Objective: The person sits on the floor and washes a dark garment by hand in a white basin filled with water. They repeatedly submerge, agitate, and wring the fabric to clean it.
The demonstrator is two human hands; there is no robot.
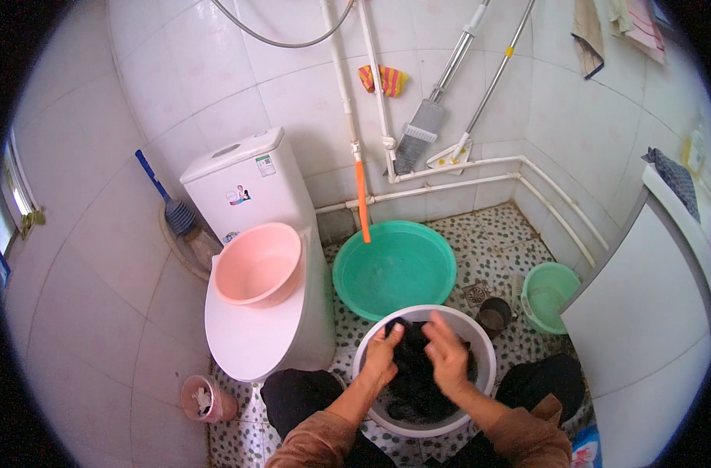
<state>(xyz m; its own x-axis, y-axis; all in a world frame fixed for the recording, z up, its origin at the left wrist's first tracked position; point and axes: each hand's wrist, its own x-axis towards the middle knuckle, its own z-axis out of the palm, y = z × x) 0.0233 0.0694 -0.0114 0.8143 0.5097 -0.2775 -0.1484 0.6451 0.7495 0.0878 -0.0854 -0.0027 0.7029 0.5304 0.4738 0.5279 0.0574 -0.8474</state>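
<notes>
A black cloth, wet and bunched, lies in the white basin between my knees. At the basin's left side, my left hand grips a raised fold of this cloth, thumb uppermost. My right hand is over the cloth's right part, close to my left hand. Motion smears its fingers, so whether they hold any cloth cannot be made out. Dark liquid or more cloth fills the bottom of the basin; the two are hard to tell apart.
Beyond the basin stands a green tub under an orange hose. A pink basin rests on the toilet lid. To the right are a dark cup, a pale green bucket and a white cabinet. A pink bin stands left.
</notes>
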